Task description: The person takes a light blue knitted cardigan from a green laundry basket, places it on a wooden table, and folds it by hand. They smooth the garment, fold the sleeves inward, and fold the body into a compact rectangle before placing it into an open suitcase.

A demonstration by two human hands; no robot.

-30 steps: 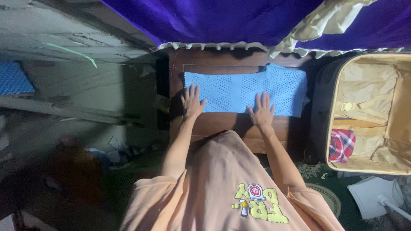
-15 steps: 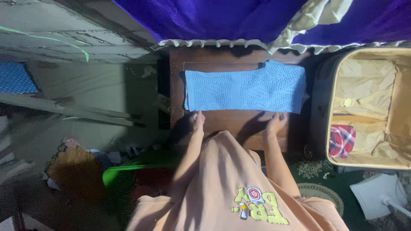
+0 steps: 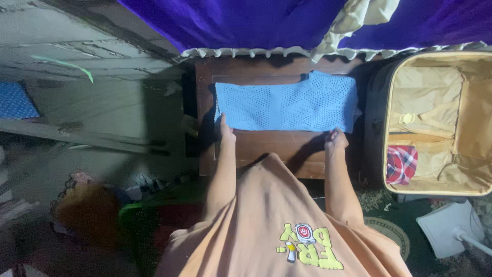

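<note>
A light blue knitted garment lies folded into a long rectangle on a dark wooden table. My left hand pinches its near left corner. At the near right corner, my right hand is closed on the garment's edge. Both arms reach forward from my peach shirt at the bottom of the view.
An open suitcase with a tan lining stands to the right, holding a red plaid cloth. Purple fabric with a cream frill hangs behind the table. A white object lies on the patterned rug at bottom right. Clutter fills the dark floor at left.
My hands lay flat on the garment, drew back to the table's front, and now grip the garment's near corners.
</note>
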